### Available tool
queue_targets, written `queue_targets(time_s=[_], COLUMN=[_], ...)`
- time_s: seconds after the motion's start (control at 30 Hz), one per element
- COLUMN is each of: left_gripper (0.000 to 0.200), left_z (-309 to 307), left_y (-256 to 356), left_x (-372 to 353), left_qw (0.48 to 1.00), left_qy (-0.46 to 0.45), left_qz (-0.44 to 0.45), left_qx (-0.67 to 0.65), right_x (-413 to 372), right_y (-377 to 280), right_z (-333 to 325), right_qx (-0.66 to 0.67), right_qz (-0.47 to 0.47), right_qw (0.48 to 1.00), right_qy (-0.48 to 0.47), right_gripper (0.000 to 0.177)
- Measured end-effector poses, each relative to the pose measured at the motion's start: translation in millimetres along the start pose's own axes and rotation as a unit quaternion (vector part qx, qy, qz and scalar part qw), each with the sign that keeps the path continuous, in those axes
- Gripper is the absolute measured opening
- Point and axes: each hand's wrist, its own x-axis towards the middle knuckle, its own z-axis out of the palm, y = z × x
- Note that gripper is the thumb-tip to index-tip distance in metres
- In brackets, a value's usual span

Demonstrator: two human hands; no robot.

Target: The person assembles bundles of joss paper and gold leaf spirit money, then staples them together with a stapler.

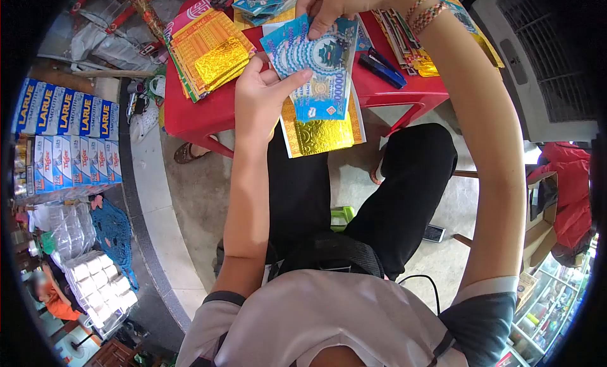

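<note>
My left hand (262, 95) grips a fanned stack of blue paper notes (319, 70) by its lower left edge, thumb on top. From above, my right hand (329, 6) pinches the top edge of the same notes, with woven bracelets on its wrist. Under the notes lies a gold foil sheet (316, 136) that hangs over the front edge of a red plastic table (196, 117). I sit with my knees under the table's edge.
A pile of yellow and gold paper sheets (212, 54) lies on the table's left part. A dark blue stapler (382, 70) and more paper stacks (411, 44) sit at right. Stacked beer cartons (66, 139) stand at left. A phone (434, 233) lies on the floor.
</note>
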Motion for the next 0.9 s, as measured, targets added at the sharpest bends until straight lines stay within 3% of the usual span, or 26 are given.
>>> queue_targets(time_s=[0.07,0.13,0.3,0.4,0.43,0.47,0.5,0.57,0.7,0.9], left_gripper=[0.048,0.049,0.050,0.044,0.043,0.042,0.042,0.041,0.047,0.067], left_z=[-2,-1,-9,-20,-26,-28,-27,-20,3,3], left_y=[-1,0,0,-1,3,5,6,9,3,-21], left_x=[3,4,2,-6,-10,-17,-26,-49,-79,-87], left_qw=[1.000,1.000,0.999,0.996,0.958,0.881,0.882,0.791,0.789,0.765], left_qy=[0.001,0.002,0.002,0.041,0.098,0.150,0.147,0.035,-0.060,-0.093], left_qz=[-0.019,-0.018,-0.029,0.026,0.080,0.130,0.127,0.231,0.178,0.190], left_qx=[-0.008,-0.011,-0.015,0.074,0.257,0.430,0.429,0.566,0.585,0.608], right_x=[8,10,19,24,24,25,26,28,35,46], right_y=[9,4,12,19,21,23,23,28,42,56], right_z=[-2,-5,-7,-11,-11,-11,-11,-9,-1,5], right_qx=[0.006,-0.026,0.007,-0.010,-0.030,-0.027,-0.041,-0.056,-0.003,0.027], right_qz=[-0.001,0.083,0.065,0.086,0.095,0.098,0.117,0.137,0.145,0.102], right_qw=[1.000,0.996,0.998,0.996,0.995,0.995,0.992,0.989,0.989,0.993], right_qy=[0.006,0.000,0.000,-0.003,-0.012,-0.013,-0.011,-0.011,-0.024,-0.046], right_gripper=[0.024,0.025,0.027,0.028,0.030,0.030,0.030,0.031,0.032,0.031])
